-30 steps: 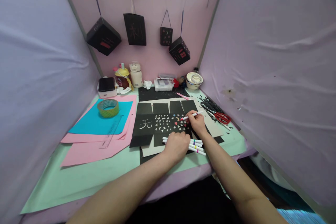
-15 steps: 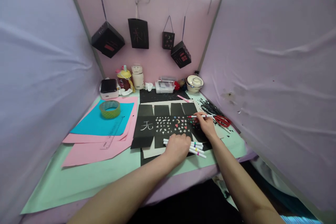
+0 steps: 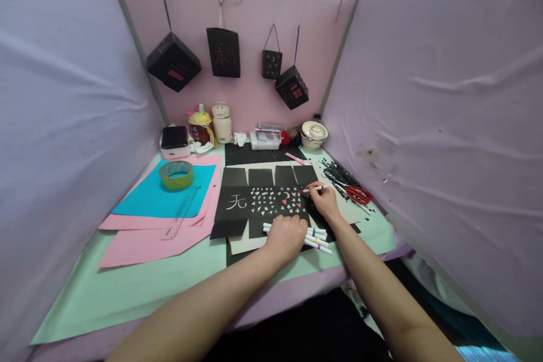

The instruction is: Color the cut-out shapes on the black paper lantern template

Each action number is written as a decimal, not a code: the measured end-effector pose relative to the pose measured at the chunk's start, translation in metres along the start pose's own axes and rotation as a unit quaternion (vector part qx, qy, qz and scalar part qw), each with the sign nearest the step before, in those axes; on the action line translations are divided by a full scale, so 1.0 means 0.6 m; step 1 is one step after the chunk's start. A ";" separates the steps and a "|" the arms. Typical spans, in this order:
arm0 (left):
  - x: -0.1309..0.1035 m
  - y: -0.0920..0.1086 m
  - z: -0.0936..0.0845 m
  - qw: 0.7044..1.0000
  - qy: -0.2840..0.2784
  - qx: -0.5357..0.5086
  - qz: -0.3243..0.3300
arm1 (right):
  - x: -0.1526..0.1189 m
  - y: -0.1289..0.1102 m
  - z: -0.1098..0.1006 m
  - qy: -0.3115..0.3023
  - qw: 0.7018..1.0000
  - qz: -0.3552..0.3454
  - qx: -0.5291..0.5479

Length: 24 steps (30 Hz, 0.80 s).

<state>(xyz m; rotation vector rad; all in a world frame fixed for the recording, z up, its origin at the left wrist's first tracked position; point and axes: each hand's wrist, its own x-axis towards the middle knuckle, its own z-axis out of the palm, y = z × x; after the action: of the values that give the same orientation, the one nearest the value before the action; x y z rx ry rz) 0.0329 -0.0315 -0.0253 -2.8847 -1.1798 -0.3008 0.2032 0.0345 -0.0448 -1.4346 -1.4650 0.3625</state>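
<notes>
A black cut-out card (image 3: pixel 231 212) lies flat on white paper, with a white character at its left and rows of small cut shapes, stars, hearts and a moon, in the middle. My right hand (image 3: pixel 323 201) pinches a white marker (image 3: pixel 317 188) whose red tip points left at the star and heart shapes. Below the shapes my left hand (image 3: pixel 287 236) is closed around several white markers (image 3: pixel 319 242) with coloured bands, resting on the card's lower edge. Their ends stick out on both sides of the hand.
Red scissors (image 3: pixel 358 194) lie among black scraps at the right. Left are blue paper (image 3: pixel 144 195), pink sheets (image 3: pixel 136 251), a tape roll (image 3: pixel 176 176) and a clear ruler (image 3: pixel 180 218). A bottle (image 3: pixel 222 124), plastic box (image 3: pixel 265 139) and bowl (image 3: pixel 314 134) stand behind. Black boxes (image 3: pixel 173 62) hang above.
My right hand has moved left with the red-tipped marker, whose tip is now closer to the hearts and stars. My left hand stays in place on the markers.
</notes>
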 end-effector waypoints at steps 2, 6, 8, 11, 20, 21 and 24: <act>0.000 0.000 -0.001 1.000 0.001 0.001 0.001 | -0.001 0.001 0.000 -0.001 1.000 0.001 0.000; 0.000 0.000 0.002 1.000 0.008 0.004 0.003 | -0.001 0.003 0.000 -0.004 1.000 0.007 0.006; 0.001 0.000 0.004 1.000 0.013 0.003 0.001 | -0.001 0.002 0.000 0.000 1.000 0.007 0.012; 0.001 -0.001 0.007 1.000 0.018 0.002 0.002 | 0.000 -0.002 0.000 0.012 0.999 -0.002 0.050; 0.000 -0.002 0.007 1.000 0.028 0.003 0.006 | 0.002 0.003 0.003 -0.014 1.000 -0.006 0.013; 0.001 -0.001 0.008 1.000 0.029 0.003 0.005 | 0.002 0.004 0.003 -0.013 1.000 -0.006 0.008; 0.001 -0.001 0.008 1.000 0.029 0.002 0.003 | 0.002 0.007 0.002 -0.016 1.000 -0.002 0.000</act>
<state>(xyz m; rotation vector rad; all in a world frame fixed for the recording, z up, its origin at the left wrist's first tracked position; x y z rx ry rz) 0.0339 -0.0300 -0.0300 -2.8550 -1.1611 -0.3799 0.2047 0.0371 -0.0481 -1.4324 -1.4924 0.3848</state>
